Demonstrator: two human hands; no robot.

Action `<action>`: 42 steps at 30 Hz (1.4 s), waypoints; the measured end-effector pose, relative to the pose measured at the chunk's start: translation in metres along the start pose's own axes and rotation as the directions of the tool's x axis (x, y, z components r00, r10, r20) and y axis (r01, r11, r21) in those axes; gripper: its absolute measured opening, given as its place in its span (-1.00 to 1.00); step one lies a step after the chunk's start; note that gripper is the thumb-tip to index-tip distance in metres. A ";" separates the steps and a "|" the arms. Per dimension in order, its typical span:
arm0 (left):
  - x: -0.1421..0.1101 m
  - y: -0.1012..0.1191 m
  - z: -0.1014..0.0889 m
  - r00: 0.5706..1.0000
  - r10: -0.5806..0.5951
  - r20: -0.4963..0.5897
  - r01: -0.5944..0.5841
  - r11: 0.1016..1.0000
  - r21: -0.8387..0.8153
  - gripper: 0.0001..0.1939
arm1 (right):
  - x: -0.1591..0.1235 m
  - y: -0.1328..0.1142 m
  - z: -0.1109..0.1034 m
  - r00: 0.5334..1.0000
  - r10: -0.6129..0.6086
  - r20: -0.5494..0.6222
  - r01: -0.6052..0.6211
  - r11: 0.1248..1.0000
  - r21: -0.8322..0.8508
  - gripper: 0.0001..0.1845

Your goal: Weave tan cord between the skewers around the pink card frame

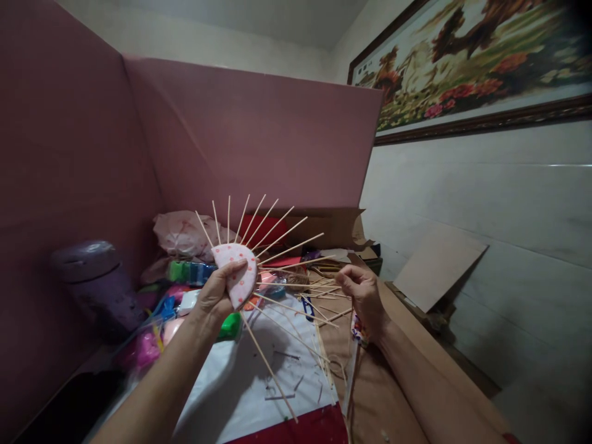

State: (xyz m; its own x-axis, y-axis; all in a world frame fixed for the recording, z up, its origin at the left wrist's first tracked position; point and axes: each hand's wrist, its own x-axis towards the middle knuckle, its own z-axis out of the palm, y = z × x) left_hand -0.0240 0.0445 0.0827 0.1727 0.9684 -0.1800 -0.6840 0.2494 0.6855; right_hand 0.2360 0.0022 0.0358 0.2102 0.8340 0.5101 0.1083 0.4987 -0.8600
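Observation:
My left hand (217,290) is closed on a half-round piece of white fabric with orange-red dots (239,254), thumb on its face. From the piece's curved edge several thin wooden sticks (277,237) spread out like rays, the lowest one (271,364) pointing down toward the front. Off to the right, my right hand (363,293) has thumb and fingertips pinched together at the outer end of one of the sticks. Whether that stick or something thinner is between the fingertips cannot be made out.
Loose sticks (324,290) lie on brown cardboard (383,376) under the right hand. Dark scraps (280,396) dot the white sheet (226,382). At left are coloured packets (148,348) and a lilac bottle (99,290). Pink panels (254,135) stand behind.

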 end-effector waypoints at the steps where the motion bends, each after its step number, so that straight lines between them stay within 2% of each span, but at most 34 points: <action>1: 0.000 0.001 -0.001 1.000 -0.005 0.013 0.006 0.999 -0.032 -0.87 | 0.000 0.000 0.003 0.996 0.048 0.076 -0.047 0.999 -0.013 -0.74; 3: 0.000 0.002 -0.001 0.999 -0.014 0.046 0.018 0.996 -0.090 -0.85 | -0.002 0.001 0.010 0.960 0.123 0.253 -0.110 0.992 -0.064 -0.75; 5: -0.001 0.002 -0.001 0.996 -0.028 0.090 0.040 0.990 -0.133 -0.84 | -0.006 0.002 0.018 0.891 0.178 0.419 -0.150 0.984 -0.098 -0.77; 7: -0.003 0.002 0.001 0.988 -0.038 0.149 0.063 0.984 -0.164 -0.83 | -0.012 0.003 0.025 0.816 0.228 0.531 -0.193 0.974 -0.121 -0.77; 13: -0.009 -0.004 0.006 0.961 -0.050 0.274 0.107 0.974 -0.199 -0.81 | -0.029 0.008 0.040 0.682 0.281 0.675 -0.237 0.958 -0.159 -0.86; 18: -0.013 -0.011 0.011 0.961 -0.043 0.274 0.103 0.973 -0.208 -0.80 | -0.038 0.004 0.051 0.549 0.306 0.778 -0.217 0.951 -0.221 -0.90; 20: -0.015 -0.013 0.014 0.966 -0.049 0.253 0.105 0.972 -0.212 -0.79 | -0.041 0.004 0.053 0.521 0.305 0.797 -0.200 0.952 -0.233 -0.93; 22: -0.017 -0.014 0.017 0.969 -0.058 0.240 0.110 0.971 -0.211 -0.79 | -0.043 0.005 0.054 0.537 0.286 0.794 -0.163 0.958 -0.235 -0.94; 28: -0.019 -0.011 0.017 0.982 -0.044 0.182 0.084 0.971 -0.222 -0.83 | -0.036 0.010 0.051 0.688 0.284 0.668 -0.137 0.954 -0.265 -0.92; 31: -0.021 -0.009 0.017 0.976 -0.068 0.205 0.111 0.973 -0.203 -0.83 | -0.031 0.013 0.048 0.755 0.261 0.602 -0.094 0.951 -0.295 -0.92; 34: -0.022 -0.008 0.018 0.968 -0.096 0.233 0.140 0.974 -0.178 -0.80 | -0.029 0.015 0.045 0.769 0.235 0.594 -0.083 0.959 -0.271 -0.85; 38: -0.018 -0.008 0.017 0.984 -0.054 0.171 0.083 0.982 -0.171 -0.81 | -0.026 0.016 0.042 0.813 0.208 0.544 -0.075 0.964 -0.257 -0.80; 42: -0.016 -0.008 0.015 0.990 -0.059 0.129 0.077 0.987 -0.139 -0.86 | -0.020 0.022 0.040 0.863 0.199 0.464 -0.103 0.969 -0.225 -0.79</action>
State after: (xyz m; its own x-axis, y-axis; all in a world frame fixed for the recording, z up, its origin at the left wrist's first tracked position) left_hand -0.0108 0.0273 0.0909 0.3029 0.9444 -0.1275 -0.7606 0.3202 0.5647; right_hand 0.1953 0.0058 0.0066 -0.2473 0.9288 0.2761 0.3016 0.3446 -0.8890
